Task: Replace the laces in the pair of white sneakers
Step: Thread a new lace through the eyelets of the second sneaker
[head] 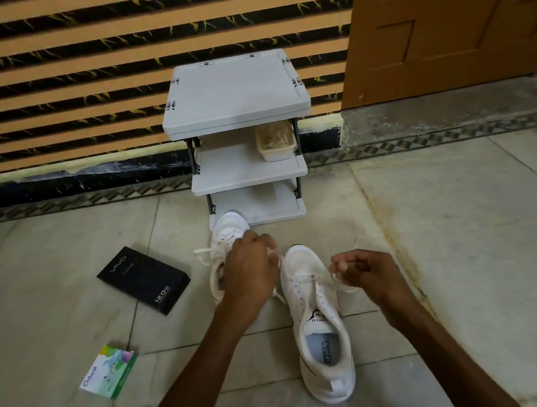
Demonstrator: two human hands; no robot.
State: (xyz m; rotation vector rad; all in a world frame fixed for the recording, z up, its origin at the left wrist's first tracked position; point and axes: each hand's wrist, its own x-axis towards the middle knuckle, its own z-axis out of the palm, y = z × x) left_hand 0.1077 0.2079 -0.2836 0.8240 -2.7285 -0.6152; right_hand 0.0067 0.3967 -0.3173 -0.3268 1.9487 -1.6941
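- a small green box [109, 372] and a black box [144, 279] lie on the floor on the left. they are not part of the job.
- the far shoe [227, 232] sits by the bottom of the grey shelf [235, 90]. it has a lace in its holes, with loose ends not tied. i cannot tell if that lace is old or new.
- the left hand [250, 268] is over the gap between the two shoes. its fingers are curled, and it seems to pinch one end of the lace.
- the near shoe [320, 330] lies in the middle, toe pointing away. its lace [302, 278] goes across only the low holes near the toe. the holes higher up are bare.
- the right hand [363, 269] is just to the right of the near shoe. its fingers are curled tight and pinch the other end of the lace, pulled out to the side.
- i think the job is still early or near the middle. the near shoe has most holes left to fill, then a bow to tie, and the far shoe may need doing too.
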